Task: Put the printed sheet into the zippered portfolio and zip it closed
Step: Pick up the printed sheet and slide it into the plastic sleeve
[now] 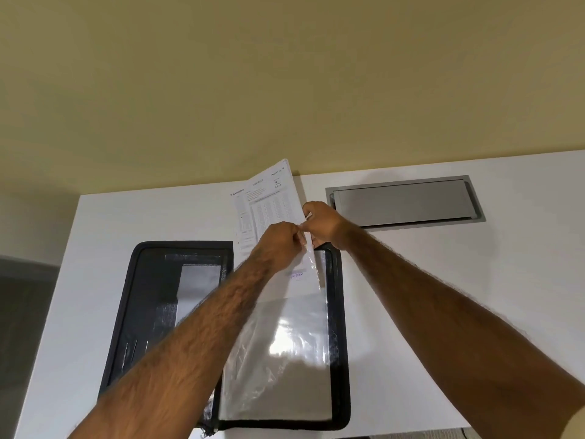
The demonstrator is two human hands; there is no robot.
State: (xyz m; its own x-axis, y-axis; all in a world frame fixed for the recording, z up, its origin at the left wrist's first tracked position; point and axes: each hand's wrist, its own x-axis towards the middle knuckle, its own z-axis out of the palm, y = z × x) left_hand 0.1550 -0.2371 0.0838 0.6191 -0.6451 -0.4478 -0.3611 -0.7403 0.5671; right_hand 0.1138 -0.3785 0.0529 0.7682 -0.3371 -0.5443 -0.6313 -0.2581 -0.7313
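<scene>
A black zippered portfolio (126, 312) lies open flat on the white table (443, 280). Its right half holds clear plastic sleeves (285, 343). The printed sheet (266, 201) stands tilted above the portfolio's top edge, its lower part inside the top of a sleeve, where a purple stamp shows through the plastic. My left hand (278, 245) pinches the sleeve's upper edge. My right hand (323, 223) grips the sheet's right edge just above the sleeve opening. The two hands touch each other.
A grey metal cable hatch (405, 201) is set into the table at the back right. A beige wall rises behind the table. The table's left edge drops off to a dark floor at the left.
</scene>
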